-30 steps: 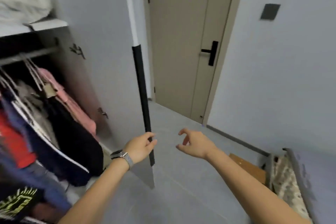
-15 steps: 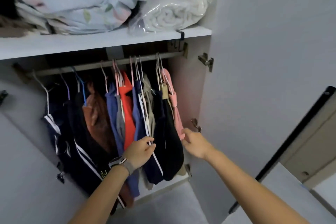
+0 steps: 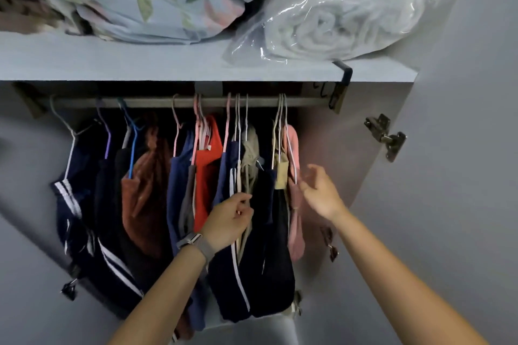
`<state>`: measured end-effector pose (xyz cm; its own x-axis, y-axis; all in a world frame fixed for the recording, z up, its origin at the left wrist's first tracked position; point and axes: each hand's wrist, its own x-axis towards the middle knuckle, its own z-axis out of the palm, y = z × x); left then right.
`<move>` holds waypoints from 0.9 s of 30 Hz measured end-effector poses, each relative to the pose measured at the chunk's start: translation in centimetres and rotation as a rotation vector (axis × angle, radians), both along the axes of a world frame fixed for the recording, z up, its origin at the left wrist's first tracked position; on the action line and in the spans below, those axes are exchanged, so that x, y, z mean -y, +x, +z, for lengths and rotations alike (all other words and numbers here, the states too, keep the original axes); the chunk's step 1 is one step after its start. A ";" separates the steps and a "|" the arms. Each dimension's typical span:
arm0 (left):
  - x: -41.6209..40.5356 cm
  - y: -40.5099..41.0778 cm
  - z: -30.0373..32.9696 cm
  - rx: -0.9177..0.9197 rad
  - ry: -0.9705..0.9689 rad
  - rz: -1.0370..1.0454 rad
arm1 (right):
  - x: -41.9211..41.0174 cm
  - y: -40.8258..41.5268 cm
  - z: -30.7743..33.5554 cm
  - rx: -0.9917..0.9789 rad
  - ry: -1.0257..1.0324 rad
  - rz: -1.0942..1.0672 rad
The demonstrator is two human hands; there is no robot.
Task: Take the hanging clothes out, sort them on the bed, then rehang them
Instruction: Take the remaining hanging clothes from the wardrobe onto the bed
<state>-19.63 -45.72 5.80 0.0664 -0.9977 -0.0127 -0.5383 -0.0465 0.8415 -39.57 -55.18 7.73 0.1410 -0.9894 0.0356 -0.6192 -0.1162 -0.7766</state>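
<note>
Several garments hang on wire hangers from the wardrobe rail (image 3: 157, 102): navy striped pieces (image 3: 70, 199), a brown one (image 3: 145, 185), a red one (image 3: 206, 176), a beige one (image 3: 249, 159), a black one (image 3: 277, 232) and a pink one (image 3: 294, 204) at the far right. My left hand (image 3: 228, 221), with a watch on its wrist, has its fingers curled in among the navy and beige clothes in the middle. My right hand (image 3: 319, 190) is spread open, fingertips at the pink garment's hanger.
A shelf (image 3: 112, 64) above the rail carries floral bedding (image 3: 145, 0) and a white blanket in a plastic bag (image 3: 344, 19). The open wardrobe door (image 3: 454, 176) with its hinges (image 3: 386, 137) stands at the right. Another door panel (image 3: 25, 274) is at the left.
My view swung from the room door to the wardrobe and tilted up. Both hands rose from the door edge into the hanging clothes; the right hand climbed toward the pink garment's hanger.
</note>
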 end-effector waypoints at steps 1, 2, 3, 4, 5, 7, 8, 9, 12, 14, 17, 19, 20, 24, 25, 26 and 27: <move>1.0 -0.3 0.5 -0.022 0.000 0.022 | 1.9 -0.1 0.3 0.003 0.019 -0.013; 1.9 -0.6 0.8 -0.042 0.002 0.049 | 3.7 0.0 0.5 0.009 0.040 -0.022; 2.7 -0.8 1.1 -0.058 -0.002 0.077 | 5.3 0.2 0.5 0.016 0.062 -0.030; 3.4 -0.9 1.1 -0.070 -0.003 0.104 | 6.6 0.5 0.3 0.024 0.082 -0.039; 4.0 -1.0 1.0 -0.081 -0.003 0.125 | 7.7 0.9 0.0 0.023 0.106 -0.045; 4.8 -0.9 0.7 -0.106 0.003 0.143 | 9.3 2.2 -1.1 0.015 0.132 -0.051; 5.1 -0.8 0.6 -0.121 0.000 0.139 | 10.0 2.8 -1.6 0.024 0.119 -0.056; 5.2 -0.6 0.5 -0.140 -0.001 0.124 | 10.5 3.5 -2.2 0.050 0.097 -0.067; 5.0 0.4 0.2 -0.147 0.007 0.058 | 11.5 4.9 -3.4 0.106 0.069 -0.155; 4.9 1.3 -0.2 -0.143 0.002 0.055 | 12.1 5.3 -3.7 0.026 0.091 -0.218; 5.1 2.5 -0.4 -0.139 0.006 0.043 | 13.4 5.6 -3.2 0.123 0.188 -0.271; 5.5 3.0 -0.2 -0.147 0.007 0.020 | 13.8 5.3 -2.5 0.351 0.266 -0.348; 5.8 3.0 -0.2 -0.167 0.008 0.010 | 14.0 4.7 -2.3 0.455 0.283 -0.383; 7.2 2.4 0.0 -0.202 0.015 -0.048 | 12.0 2.0 -0.4 0.621 0.257 -0.401; 7.6 2.0 0.1 -0.215 0.006 -0.067 | 11.0 1.5 -0.1 0.625 0.256 -0.385; 7.9 1.6 0.1 -0.226 -0.001 -0.086 | 9.7 1.1 0.4 0.649 0.275 -0.368; 8.2 1.0 0.2 -0.230 -0.007 -0.105 | 8.1 0.5 0.9 0.656 0.306 -0.357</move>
<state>-18.59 -53.96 5.96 -0.0418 -0.9991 -0.0085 -0.3340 0.0059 0.9426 -39.05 -63.32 8.59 -0.1412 -0.9499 -0.2789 0.0142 0.2797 -0.9600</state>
